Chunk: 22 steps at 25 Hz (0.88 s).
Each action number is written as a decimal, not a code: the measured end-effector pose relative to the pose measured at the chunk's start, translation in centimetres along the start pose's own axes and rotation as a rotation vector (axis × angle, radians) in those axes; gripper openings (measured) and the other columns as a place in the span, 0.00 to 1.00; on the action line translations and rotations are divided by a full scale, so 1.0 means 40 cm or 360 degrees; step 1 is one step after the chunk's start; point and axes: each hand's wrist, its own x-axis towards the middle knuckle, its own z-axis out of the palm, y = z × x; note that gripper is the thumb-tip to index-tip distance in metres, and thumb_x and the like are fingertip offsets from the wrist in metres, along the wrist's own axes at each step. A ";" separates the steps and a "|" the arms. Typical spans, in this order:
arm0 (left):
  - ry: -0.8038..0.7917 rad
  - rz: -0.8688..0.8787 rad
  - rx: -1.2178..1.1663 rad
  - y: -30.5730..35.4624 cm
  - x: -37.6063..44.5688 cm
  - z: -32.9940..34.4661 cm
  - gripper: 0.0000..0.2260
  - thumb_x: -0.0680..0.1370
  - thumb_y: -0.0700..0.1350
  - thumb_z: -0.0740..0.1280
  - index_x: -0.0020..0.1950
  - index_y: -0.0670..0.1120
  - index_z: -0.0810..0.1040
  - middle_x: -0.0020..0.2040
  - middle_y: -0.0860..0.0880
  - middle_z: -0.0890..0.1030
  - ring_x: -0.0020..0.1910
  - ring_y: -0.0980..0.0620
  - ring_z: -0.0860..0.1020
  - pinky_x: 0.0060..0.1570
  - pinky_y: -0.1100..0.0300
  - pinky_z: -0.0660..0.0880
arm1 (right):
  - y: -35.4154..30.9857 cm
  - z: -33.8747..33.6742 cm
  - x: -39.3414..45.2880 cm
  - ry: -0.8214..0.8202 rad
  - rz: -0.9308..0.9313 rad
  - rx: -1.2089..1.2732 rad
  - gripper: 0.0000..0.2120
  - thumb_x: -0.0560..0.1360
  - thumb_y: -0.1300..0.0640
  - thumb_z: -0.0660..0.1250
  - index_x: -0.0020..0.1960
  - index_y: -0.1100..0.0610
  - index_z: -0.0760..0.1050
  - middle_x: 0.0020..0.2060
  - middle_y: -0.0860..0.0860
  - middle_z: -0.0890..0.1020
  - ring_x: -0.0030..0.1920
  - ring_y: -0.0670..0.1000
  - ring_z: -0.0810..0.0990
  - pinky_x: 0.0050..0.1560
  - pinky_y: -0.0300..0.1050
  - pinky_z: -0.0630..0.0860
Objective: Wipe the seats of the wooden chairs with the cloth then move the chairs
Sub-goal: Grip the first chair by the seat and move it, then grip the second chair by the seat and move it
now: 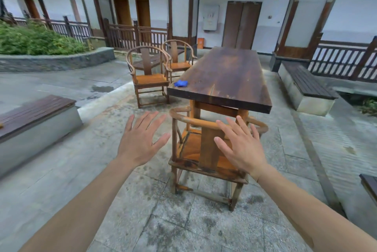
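Note:
A wooden round-backed chair (pixel 206 149) stands right in front of me, its back toward me, tucked against the near end of a long dark wooden table (pixel 226 76). A folded blue cloth (pixel 181 83) lies on the table's near left corner. Two more wooden chairs stand left of the table: one nearer (pixel 150 80), one farther (pixel 179 62). My left hand (pixel 140 141) hovers with spread fingers just left of the near chair's back rail. My right hand (pixel 240 145) is spread over the chair's back splat and top rail. Neither hand holds anything.
A low bench with a dark slatted top (pixel 30 113) runs along the left, another bench (pixel 306 82) along the right. A raised stone planter with shrubs (pixel 40 41) sits at back left. Wooden railings and pillars line the far side. The stone floor is damp.

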 end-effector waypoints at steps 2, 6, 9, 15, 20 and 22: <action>0.0039 -0.0065 0.0059 -0.051 -0.038 -0.035 0.36 0.76 0.72 0.35 0.79 0.59 0.57 0.80 0.53 0.61 0.80 0.51 0.54 0.79 0.43 0.44 | -0.050 -0.006 0.017 -0.0006 -0.0064 0.0004 0.30 0.78 0.30 0.40 0.78 0.37 0.52 0.80 0.45 0.57 0.81 0.52 0.48 0.78 0.63 0.47; 0.0059 -0.0226 0.0158 -0.172 -0.136 -0.104 0.37 0.75 0.74 0.36 0.79 0.59 0.59 0.79 0.52 0.63 0.80 0.50 0.56 0.79 0.44 0.45 | -0.194 0.020 0.073 0.0020 -0.0290 0.0097 0.32 0.77 0.30 0.39 0.78 0.38 0.55 0.79 0.45 0.60 0.81 0.52 0.50 0.78 0.63 0.48; 0.0087 -0.0402 0.0258 -0.267 -0.233 -0.158 0.39 0.74 0.75 0.35 0.78 0.59 0.60 0.79 0.53 0.63 0.80 0.50 0.56 0.79 0.44 0.43 | -0.335 0.051 0.123 -0.0001 -0.0497 0.0150 0.32 0.77 0.30 0.40 0.78 0.39 0.55 0.79 0.45 0.60 0.81 0.52 0.50 0.78 0.63 0.48; 0.0216 -0.0592 0.0261 -0.386 -0.342 -0.211 0.38 0.75 0.75 0.39 0.78 0.58 0.63 0.77 0.52 0.67 0.79 0.50 0.60 0.79 0.45 0.46 | -0.515 0.104 0.192 0.0003 -0.0735 0.0261 0.34 0.76 0.29 0.38 0.78 0.39 0.54 0.79 0.45 0.61 0.81 0.52 0.51 0.78 0.61 0.49; 0.0249 -0.0661 0.0295 -0.460 -0.336 -0.194 0.38 0.76 0.74 0.40 0.77 0.57 0.64 0.77 0.50 0.67 0.78 0.47 0.61 0.78 0.41 0.48 | -0.579 0.147 0.260 -0.0028 -0.0799 0.0281 0.34 0.76 0.29 0.37 0.79 0.38 0.52 0.80 0.45 0.58 0.81 0.52 0.50 0.77 0.59 0.46; 0.0250 -0.0668 0.0301 -0.488 -0.317 -0.172 0.37 0.76 0.74 0.41 0.77 0.56 0.65 0.77 0.51 0.67 0.78 0.48 0.61 0.78 0.41 0.49 | -0.588 0.172 0.296 -0.0057 -0.0826 0.0293 0.35 0.75 0.29 0.36 0.79 0.39 0.52 0.80 0.45 0.57 0.81 0.51 0.49 0.77 0.57 0.45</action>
